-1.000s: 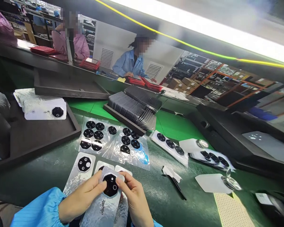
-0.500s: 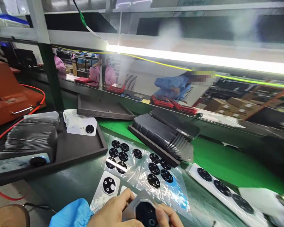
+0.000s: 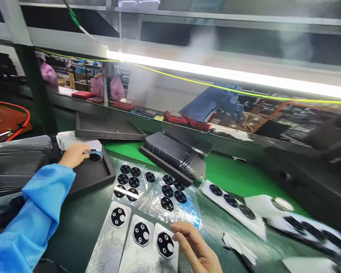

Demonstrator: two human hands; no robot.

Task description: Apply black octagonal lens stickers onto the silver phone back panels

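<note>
My left hand reaches into the black tray on the left, closed on a phone back panel with a dark round camera cover. A stack of pale panels lies just behind that hand. At the front, my right hand has thumb and forefinger slightly apart beside a silvery panel with a black octagonal camera plate. Whether its fingertips touch this panel I cannot tell. Two similar panels, a middle one and a left one, lie alongside.
Clear plastic sheets with several black camera covers lie mid-bench. Behind them stands a tray of dark panels. On the right are a white strip with black discs, a white bottle and a crumpled white piece. Co-workers sit beyond.
Both hands were together at the front around a panel. My left hand has carried it left to the tray, while my right hand has let go and stays by the front panels. The view shifted right.
</note>
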